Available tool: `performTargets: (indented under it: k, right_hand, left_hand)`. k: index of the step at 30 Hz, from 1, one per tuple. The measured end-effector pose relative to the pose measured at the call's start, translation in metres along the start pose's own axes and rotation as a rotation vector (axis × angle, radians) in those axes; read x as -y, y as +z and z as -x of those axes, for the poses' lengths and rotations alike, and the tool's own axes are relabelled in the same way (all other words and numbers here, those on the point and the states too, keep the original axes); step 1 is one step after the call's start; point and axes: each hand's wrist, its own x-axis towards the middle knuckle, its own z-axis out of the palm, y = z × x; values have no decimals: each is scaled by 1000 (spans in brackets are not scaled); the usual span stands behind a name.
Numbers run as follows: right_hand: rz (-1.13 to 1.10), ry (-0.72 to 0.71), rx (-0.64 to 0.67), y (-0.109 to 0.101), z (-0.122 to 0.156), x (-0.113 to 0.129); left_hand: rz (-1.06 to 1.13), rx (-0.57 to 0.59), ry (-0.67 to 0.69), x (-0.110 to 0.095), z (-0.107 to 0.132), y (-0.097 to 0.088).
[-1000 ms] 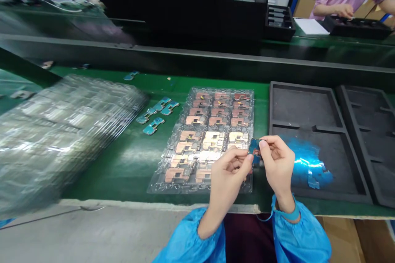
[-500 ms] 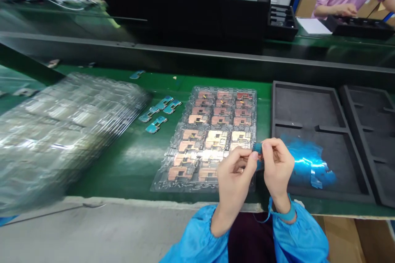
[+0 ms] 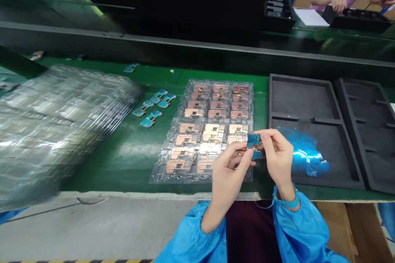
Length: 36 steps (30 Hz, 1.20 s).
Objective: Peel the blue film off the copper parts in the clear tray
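Fingers (image 3: pixel 248 153) of both hands close on a small teal circuit board (image 3: pixel 254 141), holding it over the right edge of a clear blister tray (image 3: pixel 160 178) of copper-coloured parts. Your left hand (image 3: pixel 228 176) is above that tray; your right hand (image 3: pixel 277 158) is beside a black foam tray (image 3: pixel 308 98) with blue film (image 3: pixel 304 156) in it.

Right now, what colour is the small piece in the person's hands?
Teal blue, clearest in the head view: the small piece held by left hand and right hand.

Two black foam trays (image 3: pixel 299 94) rest on a green bench (image 3: pixel 129 172).
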Motion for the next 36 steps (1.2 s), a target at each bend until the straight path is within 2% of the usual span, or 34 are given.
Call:
performTargets:
  k: [2,5,8,10,16,24,31,36]
  right_hand:
    - [91,-155,51,-8,-3,3]
    - [343,-456,21,-17,-7,7]
    - [533,-623,-4,-21,-10,10]
    - [590,-663,-12,-22,-10,10]
    - [670,-789,-56,-28,-2,1]
    - [683,-851,43,-32,2,-3]
    - [584,-883,174,-32,3,-6]
    - [559,-932,209,-35,8,-8]
  left_hand:
    - [-16,-22,19,0,-1,-4]
    - [-80,-25,97,3,-2,-8]
    - [-131,-23,161,7,-2,-11]
    - [-115,-18,142,8,-1,-12]
    - [106,87,-52,11,-1,-13]
    - [390,124,-255,10,-5,-13]
    - [512,144,-281,7,-12,-13]
    - [530,149,-301,6,-18,-15]
